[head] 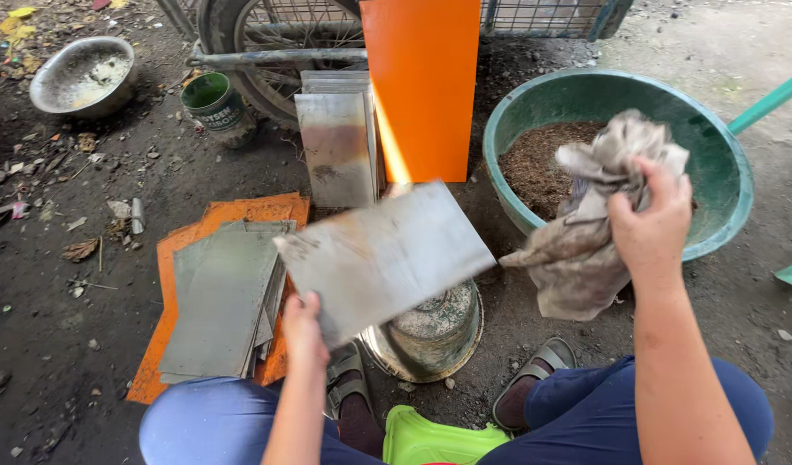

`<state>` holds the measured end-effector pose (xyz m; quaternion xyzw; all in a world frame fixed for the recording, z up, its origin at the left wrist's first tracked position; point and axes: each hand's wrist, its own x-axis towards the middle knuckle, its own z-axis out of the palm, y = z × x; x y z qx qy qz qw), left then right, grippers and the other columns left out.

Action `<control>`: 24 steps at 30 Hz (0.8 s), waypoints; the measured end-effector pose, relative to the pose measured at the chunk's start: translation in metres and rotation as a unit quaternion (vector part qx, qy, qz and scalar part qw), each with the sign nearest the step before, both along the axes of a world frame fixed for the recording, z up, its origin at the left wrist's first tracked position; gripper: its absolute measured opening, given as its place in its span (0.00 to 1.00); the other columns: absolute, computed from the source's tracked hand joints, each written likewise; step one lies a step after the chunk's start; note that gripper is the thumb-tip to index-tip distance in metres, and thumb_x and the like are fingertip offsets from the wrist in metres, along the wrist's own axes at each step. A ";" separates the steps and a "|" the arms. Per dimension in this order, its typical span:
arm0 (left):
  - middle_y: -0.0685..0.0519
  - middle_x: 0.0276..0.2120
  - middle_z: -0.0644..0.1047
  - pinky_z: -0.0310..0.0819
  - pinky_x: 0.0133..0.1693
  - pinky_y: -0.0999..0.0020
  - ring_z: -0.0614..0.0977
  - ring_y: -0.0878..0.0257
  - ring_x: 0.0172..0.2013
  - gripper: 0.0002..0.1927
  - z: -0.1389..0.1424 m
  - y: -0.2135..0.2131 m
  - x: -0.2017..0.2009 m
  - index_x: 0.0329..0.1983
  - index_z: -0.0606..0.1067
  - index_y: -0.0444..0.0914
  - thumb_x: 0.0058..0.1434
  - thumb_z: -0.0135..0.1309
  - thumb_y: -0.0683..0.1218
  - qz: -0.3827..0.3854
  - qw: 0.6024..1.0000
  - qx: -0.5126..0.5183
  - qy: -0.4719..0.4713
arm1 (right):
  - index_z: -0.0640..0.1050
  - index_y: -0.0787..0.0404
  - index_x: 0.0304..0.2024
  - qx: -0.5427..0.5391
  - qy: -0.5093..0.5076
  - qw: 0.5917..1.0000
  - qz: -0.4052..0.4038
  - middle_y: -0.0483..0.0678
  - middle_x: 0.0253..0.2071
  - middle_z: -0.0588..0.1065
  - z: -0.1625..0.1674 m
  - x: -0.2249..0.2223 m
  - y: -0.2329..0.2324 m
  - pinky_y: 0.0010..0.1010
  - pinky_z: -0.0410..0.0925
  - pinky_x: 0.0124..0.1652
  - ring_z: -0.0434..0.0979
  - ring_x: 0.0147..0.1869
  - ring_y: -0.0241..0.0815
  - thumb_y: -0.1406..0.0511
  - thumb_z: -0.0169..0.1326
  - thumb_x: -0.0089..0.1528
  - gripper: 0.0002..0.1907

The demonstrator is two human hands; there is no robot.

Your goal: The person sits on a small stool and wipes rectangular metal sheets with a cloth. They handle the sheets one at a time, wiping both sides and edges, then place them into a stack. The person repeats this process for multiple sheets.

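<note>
1. Left hand [303,329] grips the near lower edge of a flat rectangular grey metal sheet [386,257], fingers closed on it, holding it tilted in the air above the knees.
2. Right hand [650,226] is clenched around a crumpled dirty grey-brown cloth rag [585,232], raised just in front of the basin; the rag hangs down below the fist.
3. Metal sheet sits between the two hands, over an upturned round metal pot [430,331] that stands on the ground between the sandalled feet.
4. Large round green plastic basin [723,172] is behind the rag, holding brown sawdust-like grit [542,168].
5. Stack of similar grey metal sheets [228,297] lies on a flat orange board [168,284] on the ground, left of the held sheet.
6. More grey sheets [336,142] lean upright beside a tall orange panel [423,86], against a cart wheel [267,34].
7. Small green tin can [215,103] stands near the wheel; a round metal bowl [84,76] is farther left, well apart.
8. Bright green plastic stool edge [430,439] shows between the blue-trousered legs.
</note>
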<state>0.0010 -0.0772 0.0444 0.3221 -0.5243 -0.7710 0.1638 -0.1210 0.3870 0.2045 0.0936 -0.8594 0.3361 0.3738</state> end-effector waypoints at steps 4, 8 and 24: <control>0.49 0.42 0.79 0.72 0.47 0.60 0.78 0.59 0.42 0.10 -0.049 0.041 0.024 0.48 0.72 0.33 0.71 0.49 0.46 -0.052 0.997 0.031 -0.038 | 0.77 0.63 0.59 -0.019 0.017 0.999 0.036 0.56 0.54 0.75 0.046 0.012 -0.012 0.39 0.66 0.65 0.74 0.62 0.53 0.72 0.54 0.64 0.20; 0.50 0.44 0.80 0.71 0.49 0.63 0.78 0.61 0.44 0.12 -0.081 0.048 0.046 0.50 0.74 0.35 0.70 0.47 0.46 -0.113 0.989 0.056 -0.074 | 0.76 0.61 0.58 -0.144 -0.064 0.966 0.204 0.50 0.55 0.72 0.024 -0.005 -0.043 0.35 0.66 0.66 0.75 0.63 0.46 0.71 0.52 0.61 0.21; 0.49 0.54 0.79 0.68 0.56 0.65 0.78 0.61 0.52 0.19 -0.109 0.059 0.057 0.62 0.71 0.34 0.70 0.46 0.46 -0.091 0.993 0.060 -0.047 | 0.78 0.53 0.52 0.434 -0.305 0.831 0.166 0.50 0.68 0.66 -0.198 0.089 -0.298 0.64 0.58 0.57 0.68 0.65 0.49 0.59 0.50 0.63 0.17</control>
